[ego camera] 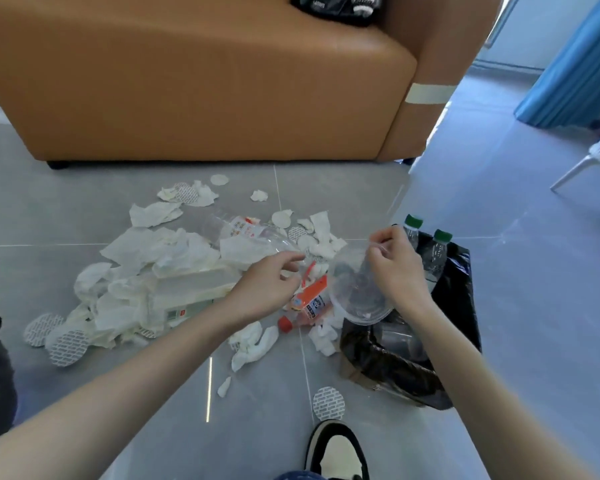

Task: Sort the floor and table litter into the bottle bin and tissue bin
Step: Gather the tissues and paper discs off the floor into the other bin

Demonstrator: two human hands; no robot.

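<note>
While the right hand (392,268) pinches the rim of a clear plastic cup (357,296), thumb and fingertips clamped on it, the cup hangs at the near edge of the black-lined bin (461,306) just below and beyond those fingers. Two green-capped bottles (437,258) stand in that bin behind the knuckles, and more clear plastic lies under the cup, so the bottle side looks well begun. The left hand (267,289) hovers with fingers loosely curled; whether they grip anything I cannot tell. Just under its fingertips lies an orange-capped bottle (309,306), and past them a large clear bottle (243,230). Left of that hand the tissues (153,271) and round seals (66,344) look unsorted as yet, and no tissue bin shows. Everything lies on grey floor tiles (84,209) before a tan sofa (187,81), with a blue curtain (575,64) far off to the right.
</note>
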